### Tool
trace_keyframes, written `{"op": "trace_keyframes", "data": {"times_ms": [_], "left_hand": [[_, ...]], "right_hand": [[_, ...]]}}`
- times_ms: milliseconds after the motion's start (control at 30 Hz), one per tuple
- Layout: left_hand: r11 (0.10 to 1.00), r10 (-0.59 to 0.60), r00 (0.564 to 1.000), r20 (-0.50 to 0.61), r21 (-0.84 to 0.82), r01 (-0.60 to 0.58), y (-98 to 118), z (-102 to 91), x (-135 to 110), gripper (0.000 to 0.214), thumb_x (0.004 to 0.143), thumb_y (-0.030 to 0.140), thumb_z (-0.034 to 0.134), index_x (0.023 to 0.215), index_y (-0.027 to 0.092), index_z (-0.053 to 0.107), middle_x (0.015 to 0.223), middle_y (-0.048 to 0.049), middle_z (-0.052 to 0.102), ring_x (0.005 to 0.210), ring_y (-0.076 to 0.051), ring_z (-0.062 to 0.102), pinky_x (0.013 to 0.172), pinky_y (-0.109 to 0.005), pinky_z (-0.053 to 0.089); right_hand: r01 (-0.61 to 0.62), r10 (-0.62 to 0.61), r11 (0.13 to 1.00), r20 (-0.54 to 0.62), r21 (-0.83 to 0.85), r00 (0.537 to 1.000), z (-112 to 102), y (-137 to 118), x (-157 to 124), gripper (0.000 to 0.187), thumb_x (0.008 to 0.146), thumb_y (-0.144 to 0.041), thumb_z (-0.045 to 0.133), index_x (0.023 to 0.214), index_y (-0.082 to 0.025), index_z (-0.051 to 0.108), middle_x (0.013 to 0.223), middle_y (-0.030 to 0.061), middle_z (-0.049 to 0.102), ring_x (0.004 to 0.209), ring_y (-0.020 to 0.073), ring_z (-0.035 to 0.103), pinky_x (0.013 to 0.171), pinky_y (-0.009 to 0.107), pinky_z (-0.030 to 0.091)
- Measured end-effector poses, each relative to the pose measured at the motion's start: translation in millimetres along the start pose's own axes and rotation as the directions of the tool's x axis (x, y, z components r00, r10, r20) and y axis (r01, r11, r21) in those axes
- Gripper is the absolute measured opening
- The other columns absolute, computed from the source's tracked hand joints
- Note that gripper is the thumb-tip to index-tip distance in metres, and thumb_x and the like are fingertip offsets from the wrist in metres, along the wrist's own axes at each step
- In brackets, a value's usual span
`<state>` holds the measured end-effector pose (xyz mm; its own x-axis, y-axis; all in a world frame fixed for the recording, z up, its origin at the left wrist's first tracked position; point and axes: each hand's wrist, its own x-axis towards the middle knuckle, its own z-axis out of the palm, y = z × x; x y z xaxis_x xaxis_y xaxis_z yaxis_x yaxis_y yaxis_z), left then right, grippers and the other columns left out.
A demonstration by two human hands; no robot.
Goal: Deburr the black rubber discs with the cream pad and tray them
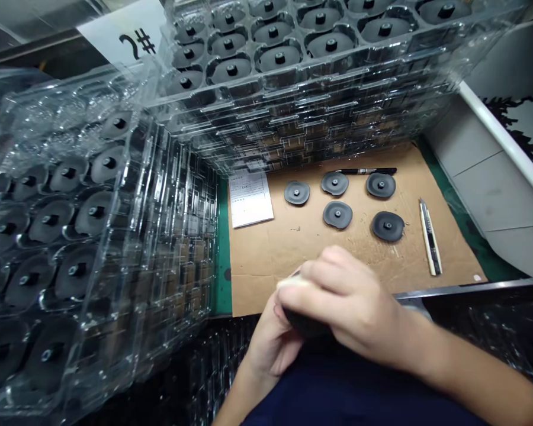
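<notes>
In front of my body, a dark rubber disc [305, 324] is held between my hands, mostly hidden by fingers. My left hand [273, 342] grips it from below and the left. Curled over its top edge, my right hand [349, 296] is closed, with something pale at its fingertips that I cannot make out. Beyond the hands, several similar grey discs with a small central stub lie on the brown cardboard [257, 266], among them one disc [388, 226] at the right and another disc [337, 215] nearer the middle.
Tall stacks of clear plastic trays filled with discs stand at the left [128, 284] and back [293, 112]. On the cardboard are a printed paper pad [250, 204], a black pen [359, 171] and a utility knife [430, 236]. A white bin wall [493, 171] rises at the right.
</notes>
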<state>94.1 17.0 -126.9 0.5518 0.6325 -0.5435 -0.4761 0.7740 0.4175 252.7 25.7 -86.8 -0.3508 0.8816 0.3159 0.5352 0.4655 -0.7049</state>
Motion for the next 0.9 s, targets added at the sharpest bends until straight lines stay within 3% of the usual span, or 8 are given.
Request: {"op": "trace_keyframes", "data": {"times_ms": [100,200,300,400,533,700,800,900], "left_hand": [[1.0,0.021,1.0,0.005,-0.019,-0.021,-1,-0.6,0,0.027,0.066,0.029,0.077,0.088,0.018,0.067,0.098,-0.0036,0.066,0.094,-0.02,0.062,0.09,-0.031,0.047],[0.998,-0.003,0.999,0.052,-0.066,0.007,2,-0.6,-3,0.052,0.066,0.04,0.075,0.113,0.021,0.061,0.117,-0.009,0.062,0.102,-0.028,0.062,0.088,-0.036,0.049],[0.994,-0.017,0.995,0.099,-0.105,0.028,5,-2.3,-6,0.053,0.07,0.039,0.072,0.118,0.023,0.058,0.124,-0.0103,0.059,0.108,-0.032,0.059,0.089,-0.038,0.049],[0.993,-0.018,0.996,0.093,-0.116,0.028,4,-5.4,-6,0.055,0.071,0.042,0.069,0.121,0.023,0.056,0.125,-0.0114,0.059,0.112,-0.032,0.057,0.095,-0.044,0.045],[0.992,-0.045,0.995,0.094,-0.116,0.056,1,-7.0,-7,0.062,0.069,0.046,0.07,0.124,0.022,0.053,0.13,-0.0132,0.054,0.115,-0.034,0.054,0.102,-0.05,0.037],[0.995,-0.06,0.993,0.102,-0.071,0.067,0,-3.1,-10,0.064,0.071,0.046,0.069,0.127,0.022,0.05,0.129,-0.013,0.055,0.113,-0.034,0.055,0.098,-0.047,0.042],[0.996,-0.057,0.992,0.116,-0.067,0.065,-4,-0.8,-8,0.061,0.07,0.044,0.071,0.124,0.021,0.053,0.123,-0.011,0.059,0.111,-0.032,0.057,0.096,-0.042,0.045],[0.995,-0.037,0.995,0.094,-0.09,0.045,-12,-1.5,-5,0.036,0.074,0.033,0.071,0.107,0.022,0.065,0.106,-0.0041,0.067,0.104,-0.021,0.061,0.093,-0.029,0.046]], "right_hand": [[0.028,-0.03,0.993,0.013,0.118,0.999,-3,10,-3,0.029,0.09,-0.01,0.04,0.102,-0.019,0.065,0.085,0.0042,0.062,0.077,0.0141,0.051,0.071,0.027,0.043],[-0.276,0.282,0.957,-0.058,0.092,0.958,-3,37,-15,0.026,0.09,-0.014,0.043,0.108,-0.018,0.062,0.094,0.0051,0.063,0.085,0.0137,0.057,0.076,0.026,0.045],[-0.489,0.487,0.871,0.042,0.056,0.872,10,55,-40,0.026,0.091,-0.02,0.044,0.11,-0.022,0.061,0.1,0.0048,0.064,0.091,0.0161,0.06,0.08,0.03,0.048],[-0.539,0.508,0.832,0.215,0.129,0.834,35,55,-70,0.026,0.091,-0.02,0.044,0.111,-0.022,0.06,0.101,0.0048,0.065,0.094,0.0171,0.061,0.082,0.033,0.05],[-0.57,0.507,0.794,0.288,0.209,0.812,55,50,-92,0.021,0.09,-0.021,0.045,0.104,-0.021,0.061,0.098,0.0045,0.066,0.091,0.0171,0.062,0.08,0.034,0.051],[-0.563,0.571,0.809,0.0,0.168,0.821,21,40,-75,0.024,0.091,-0.024,0.046,0.11,-0.023,0.06,0.106,0.0045,0.065,0.093,0.0173,0.061,0.079,0.031,0.049],[-0.392,0.392,0.918,-0.274,0.058,0.878,-4,17,-53,0.029,0.088,-0.017,0.051,0.116,-0.023,0.057,0.109,0.0036,0.065,0.091,0.0158,0.06,0.076,0.029,0.046],[0.001,-0.021,0.995,-0.218,-0.095,0.976,-8,0,-33,0.031,0.088,-0.015,0.049,0.117,-0.021,0.058,0.099,0.0035,0.068,0.079,0.015,0.057,0.068,0.031,0.041]]}}
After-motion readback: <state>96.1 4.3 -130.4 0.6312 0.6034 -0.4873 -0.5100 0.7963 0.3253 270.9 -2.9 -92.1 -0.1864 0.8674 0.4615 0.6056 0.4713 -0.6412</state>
